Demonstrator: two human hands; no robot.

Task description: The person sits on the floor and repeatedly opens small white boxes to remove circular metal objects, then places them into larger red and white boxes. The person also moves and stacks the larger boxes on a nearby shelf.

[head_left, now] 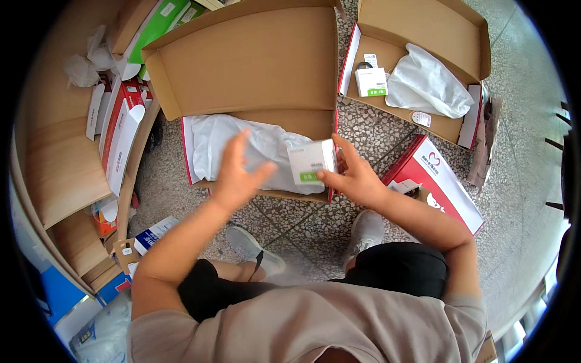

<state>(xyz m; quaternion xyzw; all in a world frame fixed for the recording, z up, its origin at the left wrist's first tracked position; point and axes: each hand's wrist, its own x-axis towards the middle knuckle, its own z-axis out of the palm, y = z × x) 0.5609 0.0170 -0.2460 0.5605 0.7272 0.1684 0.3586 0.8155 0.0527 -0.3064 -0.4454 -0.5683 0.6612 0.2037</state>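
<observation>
My right hand (357,175) grips a small white box (310,158) with a green band by its right side. The box is held above the right end of an opened cardboard box (254,60), whose brown lid is folded back. Inside that carton lies a white wrapped bundle (209,145), its contents hidden by the wrapping. My left hand (237,175) hovers over this bundle, fingers spread and slightly blurred, holding nothing. A gap separates it from the small white box.
A second opened carton (423,24) at the far right holds a white wrapped bundle (426,81) and another small white box (371,81). A red and white box (439,181) lies by my right forearm. Wooden shelves (66,163) with several boxes stand at left. My shoes (366,233) rest on speckled floor.
</observation>
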